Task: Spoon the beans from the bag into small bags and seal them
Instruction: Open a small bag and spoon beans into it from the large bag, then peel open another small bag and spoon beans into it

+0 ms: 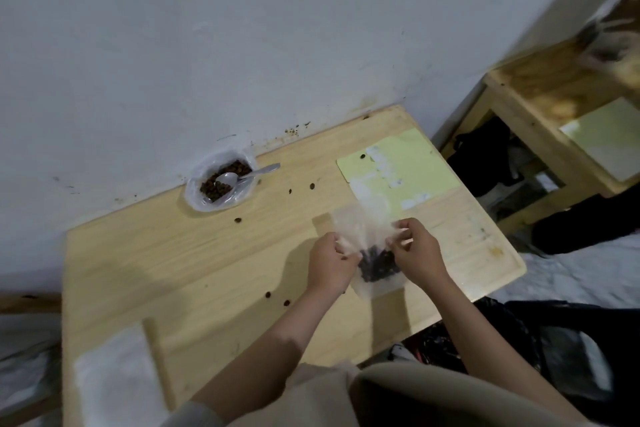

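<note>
A small bag [369, 253] holding dark beans [377, 265] is pinched at its sides by the left hand [332, 262] and the right hand [417, 253], above the table [214, 253] centre. At 11 o'clock the big bag [220, 180] of beans is seen, a spoon [242, 177] resting in it. Loose beans are scattered on the table.

Your left hand [330, 262] and right hand [417, 253] pinch the small clear bag [372, 246] of dark beans [377, 265] between them. Beyond your left hand sits the open bean bag [220, 180] with a metal spoon [247, 176]; loose beans [277, 299] lie near your left wrist.
</note>
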Demonstrator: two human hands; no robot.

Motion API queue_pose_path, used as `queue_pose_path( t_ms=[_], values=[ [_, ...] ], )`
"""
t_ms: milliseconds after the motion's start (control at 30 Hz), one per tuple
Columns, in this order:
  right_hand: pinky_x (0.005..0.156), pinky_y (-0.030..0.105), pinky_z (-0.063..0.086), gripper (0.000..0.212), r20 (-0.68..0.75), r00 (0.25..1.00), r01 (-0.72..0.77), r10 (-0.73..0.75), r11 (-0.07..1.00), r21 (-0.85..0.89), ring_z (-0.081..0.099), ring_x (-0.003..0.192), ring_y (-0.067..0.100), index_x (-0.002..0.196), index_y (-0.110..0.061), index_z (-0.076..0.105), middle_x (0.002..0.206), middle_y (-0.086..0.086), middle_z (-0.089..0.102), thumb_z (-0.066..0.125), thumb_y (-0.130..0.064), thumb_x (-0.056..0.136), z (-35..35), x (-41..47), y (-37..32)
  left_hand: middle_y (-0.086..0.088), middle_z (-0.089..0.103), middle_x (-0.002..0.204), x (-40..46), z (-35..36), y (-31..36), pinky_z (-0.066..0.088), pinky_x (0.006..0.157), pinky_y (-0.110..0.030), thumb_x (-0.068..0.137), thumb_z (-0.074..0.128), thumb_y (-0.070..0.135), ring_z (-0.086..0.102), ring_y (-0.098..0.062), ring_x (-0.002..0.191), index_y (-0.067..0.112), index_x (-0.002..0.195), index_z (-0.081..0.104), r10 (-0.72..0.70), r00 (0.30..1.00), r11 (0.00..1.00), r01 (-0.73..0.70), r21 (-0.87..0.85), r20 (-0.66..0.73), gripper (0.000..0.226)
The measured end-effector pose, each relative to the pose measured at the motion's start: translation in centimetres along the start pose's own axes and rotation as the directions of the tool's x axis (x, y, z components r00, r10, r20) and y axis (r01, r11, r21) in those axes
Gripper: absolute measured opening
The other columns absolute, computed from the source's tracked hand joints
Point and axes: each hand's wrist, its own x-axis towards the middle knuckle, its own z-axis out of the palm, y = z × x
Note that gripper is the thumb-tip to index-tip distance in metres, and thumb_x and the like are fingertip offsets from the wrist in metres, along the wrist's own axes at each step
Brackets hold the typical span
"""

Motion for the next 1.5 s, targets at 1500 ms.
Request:
queue_pose_path(
  t_ms=[1500],
  values=[
    [0.065,0.03,0.039,0.023,0.439,0.872,0.388,-0.219,0.855,-0.344,0.055,0.083,0.031,0.073,-0.017,0.04,0.093,0.013,0.049,0.057,-0.025,0.087,32.6,-19.2,-16.8,0.0,-0.003,0.16,-15.6,-23.6,-31.1,0.024,0.113,-0.042,0.082,0.061,0.055,0.008,-0.028,0.144,0.026,0.15,0.013,-0.063,0.997,0.869,0.079,0.488,-0.051,0.089]
  ],
)
